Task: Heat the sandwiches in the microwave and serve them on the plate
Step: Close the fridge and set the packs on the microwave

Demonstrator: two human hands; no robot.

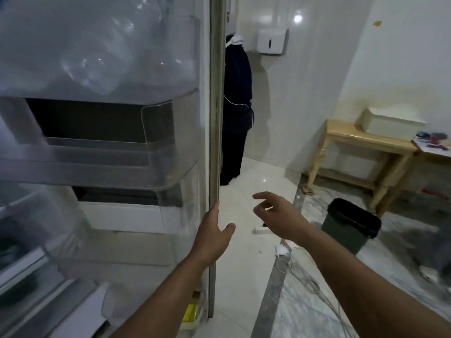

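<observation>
An open fridge door [214, 118] fills the left half of the head view, its inner side facing me with clear plastic shelves [97, 162]. My left hand [214, 230] lies flat against the door's edge, fingers along it and thumb spread. My right hand [275, 213] hovers in the air to the right of the door, fingers apart and holding nothing. No sandwiches, microwave or plate are in view.
A person in dark clothes [238, 106] stands behind the door by the white wall. A dark bin [351, 225] stands on the marble floor at right, with cables [292, 267] and a power strip near it. A wooden table [366, 142] carries a white box [390, 123].
</observation>
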